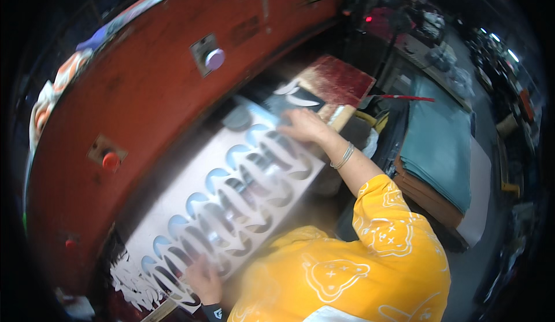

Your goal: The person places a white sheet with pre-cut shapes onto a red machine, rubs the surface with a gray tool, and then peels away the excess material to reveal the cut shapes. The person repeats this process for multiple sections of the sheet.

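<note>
A long white sheet point(173, 189), punched with several rows of curved cut-outs, lies slantwise in front of the press. My left hand point(203, 280) grips its near-left end, the fingers over the cut-outs. At the far-right end my right hand point(307, 125) holds the sheet's edge; its fingertips are smeared by motion. Just beyond that hand, white curved cut pieces point(303, 97) lie on a dark surface beside a worn red board point(341, 82). A grey rounded shape point(237, 118) shows at the sheet's far edge; what it is I cannot tell.
The red press body point(150, 85) runs along the far left, with a lilac knob point(214, 59) and a red button point(110, 161). White cut scraps point(134, 281) are heaped at lower left. Stacked blue-green sheets point(436, 143) stand to my right, with a red rod point(402, 97) nearby.
</note>
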The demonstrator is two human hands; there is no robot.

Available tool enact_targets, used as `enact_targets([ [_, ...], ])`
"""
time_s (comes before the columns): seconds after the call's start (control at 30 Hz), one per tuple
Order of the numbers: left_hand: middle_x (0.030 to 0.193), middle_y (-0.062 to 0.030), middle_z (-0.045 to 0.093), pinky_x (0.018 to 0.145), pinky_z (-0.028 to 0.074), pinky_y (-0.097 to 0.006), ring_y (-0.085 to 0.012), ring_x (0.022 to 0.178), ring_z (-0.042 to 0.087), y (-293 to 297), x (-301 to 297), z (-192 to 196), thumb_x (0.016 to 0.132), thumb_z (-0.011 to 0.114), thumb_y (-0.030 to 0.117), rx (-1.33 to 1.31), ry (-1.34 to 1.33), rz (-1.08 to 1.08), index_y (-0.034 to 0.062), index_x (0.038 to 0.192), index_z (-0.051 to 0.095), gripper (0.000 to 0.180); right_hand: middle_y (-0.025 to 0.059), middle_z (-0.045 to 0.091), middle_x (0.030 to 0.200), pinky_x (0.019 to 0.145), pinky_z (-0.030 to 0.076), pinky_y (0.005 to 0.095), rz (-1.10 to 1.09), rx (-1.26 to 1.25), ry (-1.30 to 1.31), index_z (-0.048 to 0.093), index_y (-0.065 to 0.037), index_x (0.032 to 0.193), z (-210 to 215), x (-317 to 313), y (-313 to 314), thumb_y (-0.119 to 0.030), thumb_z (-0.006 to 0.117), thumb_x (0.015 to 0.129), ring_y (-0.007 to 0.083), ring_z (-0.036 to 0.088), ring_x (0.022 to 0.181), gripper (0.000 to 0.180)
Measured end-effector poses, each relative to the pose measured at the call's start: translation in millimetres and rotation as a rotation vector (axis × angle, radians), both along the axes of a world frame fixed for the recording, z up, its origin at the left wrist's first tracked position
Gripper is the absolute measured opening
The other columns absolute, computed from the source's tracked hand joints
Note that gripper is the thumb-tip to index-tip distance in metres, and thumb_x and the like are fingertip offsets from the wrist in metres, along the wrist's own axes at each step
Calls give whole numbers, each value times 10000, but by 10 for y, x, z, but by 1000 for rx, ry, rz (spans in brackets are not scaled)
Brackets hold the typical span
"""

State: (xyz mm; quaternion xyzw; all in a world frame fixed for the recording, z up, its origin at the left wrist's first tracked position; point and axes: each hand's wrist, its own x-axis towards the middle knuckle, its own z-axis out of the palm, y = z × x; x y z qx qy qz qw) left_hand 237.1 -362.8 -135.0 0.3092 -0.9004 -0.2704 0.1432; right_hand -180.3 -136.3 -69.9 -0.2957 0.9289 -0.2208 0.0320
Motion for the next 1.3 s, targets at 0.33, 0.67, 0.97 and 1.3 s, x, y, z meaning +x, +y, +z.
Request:
enact_targets([
  [0.33, 1173, -107, 572, 875, 424, -270, -141, 998, 534, -275, 1197, 261, 908, 493, 36, 214, 488, 399, -9, 1281, 497, 376, 251, 424, 1349, 1013, 377, 423, 86, -158, 156, 506, -97, 1323, -227, 523, -466, -283, 694, 766, 366, 451, 1212, 618],
  [0.67, 1118, -64, 517, 751, 439, -243, -108, 858, 505, -81, 1841, -127, 932, 504, 132, 339, 328, 622, 100, 1397, 404, 476, 139, 638, 1123, 877, 452, 289, -148, -567, -94, 623, -83, 1208, -367, 75, 788, -225, 682, 752, 228, 608, 985, 482],
  [0.97, 1234, -177, 563, 955, 408, -335, -260, 1091, 554, -337, 1761, -260, 958, 449, 140, 0, 285, 613, -48, 1267, 501, 365, 139, 684, 807, 678, 493, 384, -144, 150, -9, 699, -19, 827, -182, 530, 1046, -335, 600, 862, 278, 649, 758, 333],
  [1.3, 1182, -125, 597, 938, 405, -287, -177, 1059, 554, -61, 2240, 438, 944, 535, 151, -154, -76, 758, -13, 1282, 517, 376, 61, 657, 755, 660, 473, 289, 567, -182, -819, 659, 26, 846, 81, 1024, 1570, -231, 654, 852, 101, 578, 705, 256],
])
